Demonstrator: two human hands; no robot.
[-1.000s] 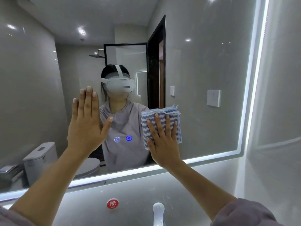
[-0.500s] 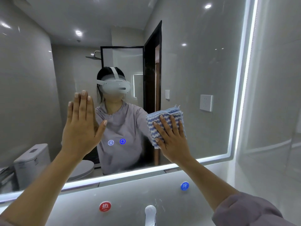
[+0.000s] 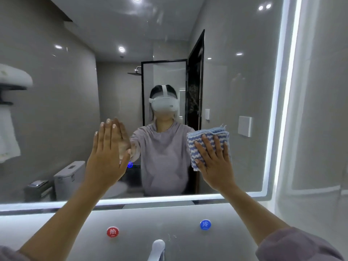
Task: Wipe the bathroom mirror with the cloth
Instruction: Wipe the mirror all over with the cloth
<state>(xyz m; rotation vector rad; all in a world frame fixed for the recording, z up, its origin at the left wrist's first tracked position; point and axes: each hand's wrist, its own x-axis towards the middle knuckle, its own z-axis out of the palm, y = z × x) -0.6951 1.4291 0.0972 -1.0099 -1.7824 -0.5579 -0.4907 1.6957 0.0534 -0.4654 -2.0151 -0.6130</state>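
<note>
While the straight-fingered right hand (image 3: 214, 162) presses the folded blue-and-white striped cloth (image 3: 206, 138), long side upright, onto the lit-edged mirror (image 3: 235, 85), the flat left hand (image 3: 106, 157) seemingly touches it.

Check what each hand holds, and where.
Right hand presses the cloth flat to the mirror, straight fingers over its lower part; no grip. Left hand holds nothing.

2 round discs carry readable characters.
The red disc (image 3: 112, 231) on the grey panel (image 3: 160, 217) below the mirror (image 3: 235, 91) reads 热; the blue disc (image 3: 205, 224) to its right reads 冷. Smaller print under 热 is illegible, as is a blue lit icon (image 3: 130, 164) on the mirror glass.
</note>
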